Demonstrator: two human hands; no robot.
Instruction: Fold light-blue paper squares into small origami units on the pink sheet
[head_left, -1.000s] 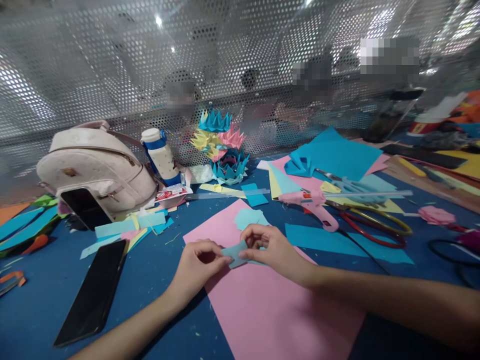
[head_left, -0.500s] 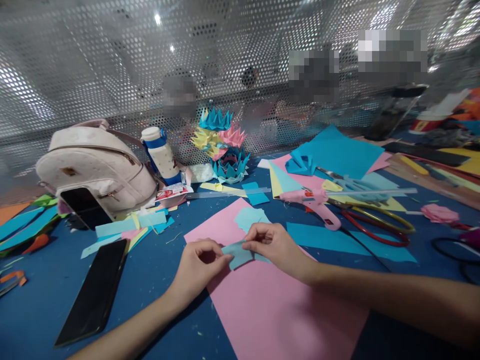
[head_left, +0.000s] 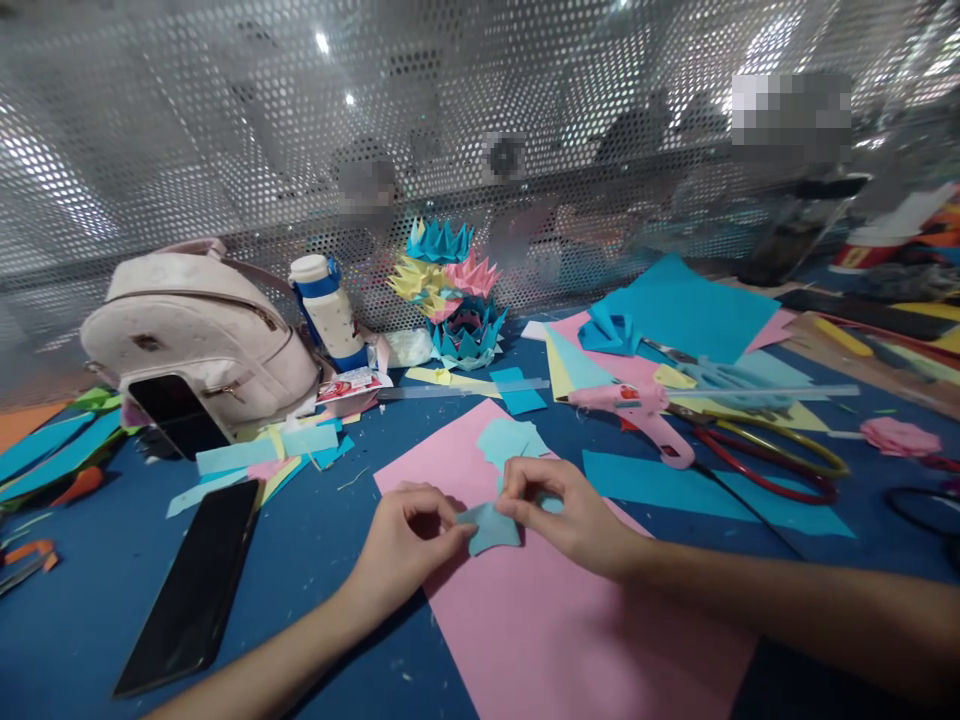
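Over a large pink sheet (head_left: 525, 620), a small light-blue paper piece (head_left: 493, 530) is held between both hands. My left hand (head_left: 420, 535) pinches its left edge between thumb and fingers. On the right, the thumb and fingertips of my right hand (head_left: 559, 505) close on its upper right part. More light-blue paper (head_left: 510, 441) lies on the pink sheet just behind my right hand, and another bit shows beneath that hand's fingers. A pink glue gun (head_left: 637, 405) lies right of the sheet, beside scissors with red and yellow handles (head_left: 772, 460).
Folded paper flowers (head_left: 446, 290), a bottle (head_left: 328, 315) and a light backpack (head_left: 195, 330) stand at the back by a perforated metal screen. Two phones, one flat (head_left: 191, 590) and one leaning (head_left: 180, 415), are at left. Blue sheets (head_left: 682, 310) lie at back right.
The small light-blue piece has turned and shifted slightly right between my fingers. My right hand has moved slightly down and right. The whole view has shifted a little.
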